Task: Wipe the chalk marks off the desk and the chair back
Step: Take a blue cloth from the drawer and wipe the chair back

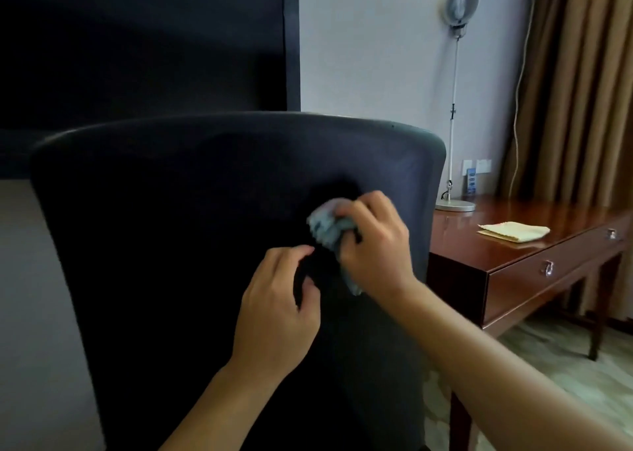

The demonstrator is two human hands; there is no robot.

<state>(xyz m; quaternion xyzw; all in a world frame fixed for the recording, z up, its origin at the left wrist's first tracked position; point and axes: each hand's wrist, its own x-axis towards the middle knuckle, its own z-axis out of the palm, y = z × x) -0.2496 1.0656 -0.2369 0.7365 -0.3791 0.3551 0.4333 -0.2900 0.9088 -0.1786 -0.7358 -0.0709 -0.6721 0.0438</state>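
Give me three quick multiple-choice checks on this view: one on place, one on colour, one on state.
1. Where does the yellow cloth lie?
A. On the desk
B. On the floor
C. Over the chair top

2. What colour is the rag in the right hand?
A. Red
B. Grey-blue
C. White

3. What is the rag doing?
A. Hanging free
B. Folded on the desk
C. Pressed against the chair back

Answers: 1 A, it rests flat on the desk top; 2 B, grey-blue against the dark chair back; 3 C, the hand bunches it against the fabric.
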